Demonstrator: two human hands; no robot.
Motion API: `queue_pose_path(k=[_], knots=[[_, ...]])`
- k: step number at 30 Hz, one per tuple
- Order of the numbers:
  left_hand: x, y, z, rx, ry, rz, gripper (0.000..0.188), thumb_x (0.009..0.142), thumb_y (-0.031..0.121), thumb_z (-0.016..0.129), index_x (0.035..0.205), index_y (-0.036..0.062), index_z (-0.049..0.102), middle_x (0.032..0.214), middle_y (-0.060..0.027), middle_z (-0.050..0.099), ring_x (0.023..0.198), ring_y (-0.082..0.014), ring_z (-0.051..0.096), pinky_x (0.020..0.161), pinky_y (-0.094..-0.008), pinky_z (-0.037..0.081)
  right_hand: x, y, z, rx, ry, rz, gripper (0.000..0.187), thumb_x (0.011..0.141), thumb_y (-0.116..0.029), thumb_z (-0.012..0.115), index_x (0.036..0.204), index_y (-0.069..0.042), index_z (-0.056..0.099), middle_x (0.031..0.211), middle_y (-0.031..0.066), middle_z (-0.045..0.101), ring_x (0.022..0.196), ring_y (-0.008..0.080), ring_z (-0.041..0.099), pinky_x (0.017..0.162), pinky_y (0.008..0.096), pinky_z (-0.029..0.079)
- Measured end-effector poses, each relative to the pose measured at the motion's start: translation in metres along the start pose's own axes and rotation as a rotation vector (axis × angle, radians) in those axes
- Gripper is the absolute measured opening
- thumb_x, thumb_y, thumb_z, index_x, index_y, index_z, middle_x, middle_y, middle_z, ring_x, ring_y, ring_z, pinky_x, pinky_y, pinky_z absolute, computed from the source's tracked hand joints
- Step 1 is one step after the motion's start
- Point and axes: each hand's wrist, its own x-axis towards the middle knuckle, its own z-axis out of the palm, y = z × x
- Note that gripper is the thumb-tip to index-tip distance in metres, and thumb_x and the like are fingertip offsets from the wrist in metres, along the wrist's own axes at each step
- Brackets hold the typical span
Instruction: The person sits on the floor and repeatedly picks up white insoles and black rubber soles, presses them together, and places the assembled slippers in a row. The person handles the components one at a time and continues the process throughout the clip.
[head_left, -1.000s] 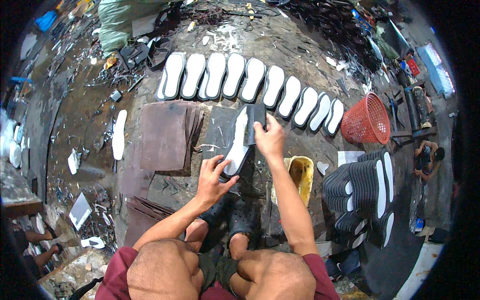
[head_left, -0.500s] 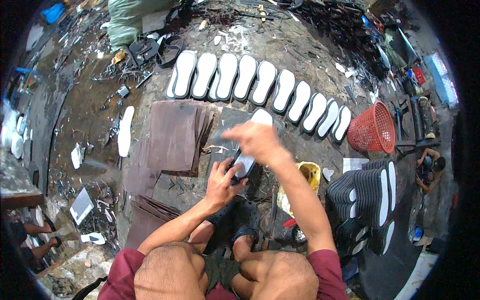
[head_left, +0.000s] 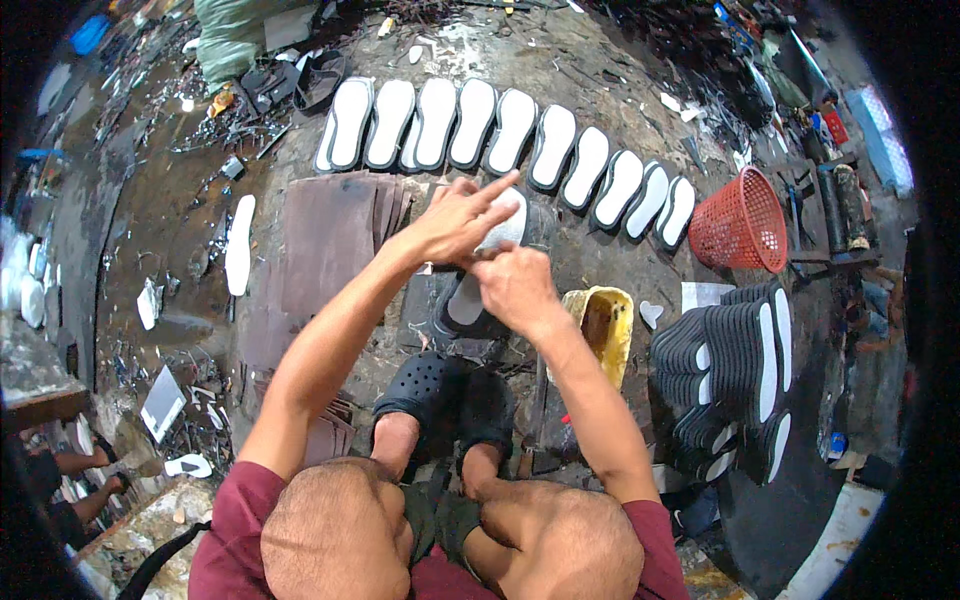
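Note:
A dark shoe sole (head_left: 466, 302) with a pale grey-white top lies on the ground before my feet, its toe end pointing away from me. My left hand (head_left: 462, 222) lies over the sole's far part, fingers stretched out and apart, partly covering the pale surface. Against the sole's right side, around its middle, my right hand (head_left: 516, 288) is closed with curled fingers; whatever it grips is hidden. Beyond both hands, a curved row of dark soles with white tops (head_left: 437, 122) runs from left to right.
Brown sheets (head_left: 335, 240) are stacked on the left. To the right stand a yellow-stained container (head_left: 606, 325), a red plastic basket (head_left: 742, 222) and stacked dark soles (head_left: 735, 350). A single white insole (head_left: 240, 245) lies far left. Scraps litter the ground.
My left hand has moved from the sole's near end to its far part. My right hand has drawn back toward me and is now curled at the sole's middle. The view has tilted slightly.

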Motion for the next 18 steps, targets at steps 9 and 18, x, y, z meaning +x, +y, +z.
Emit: queue_pose_path(k=[9, 18], knots=[[0.025, 0.012, -0.015, -0.338, -0.118, -0.28, 0.072, 0.107, 0.055, 0.037, 0.163, 0.0097, 0.031, 0.117, -0.0161, 0.075, 0.123, -0.0296, 0.052, 0.118, -0.044, 0.027, -0.057, -0.077, -0.002, 0.299, 0.11, -0.138, 0.032, 0.085, -0.015, 0.065, 0.114, -0.024, 0.075, 0.101, 0.0034, 0.075, 0.093, 0.0228, 0.073, 0.076, 0.0368, 0.058], [-0.094, 0.099, 0.042, -0.244, 0.513, -0.461, 0.109, 0.073, 0.025, 0.09, 0.159, -0.0004, 0.028, 0.135, -0.0199, 0.056, 0.114, -0.0334, 0.055, 0.1, -0.0449, 0.046, -0.017, 0.054, -0.037, 0.46, 0.373, 0.003, 0.043, 0.071, 0.005, 0.069, 0.11, -0.011, 0.073, 0.113, 0.0091, 0.076, 0.106, 0.0292, 0.072, 0.092, 0.0401, 0.059]])
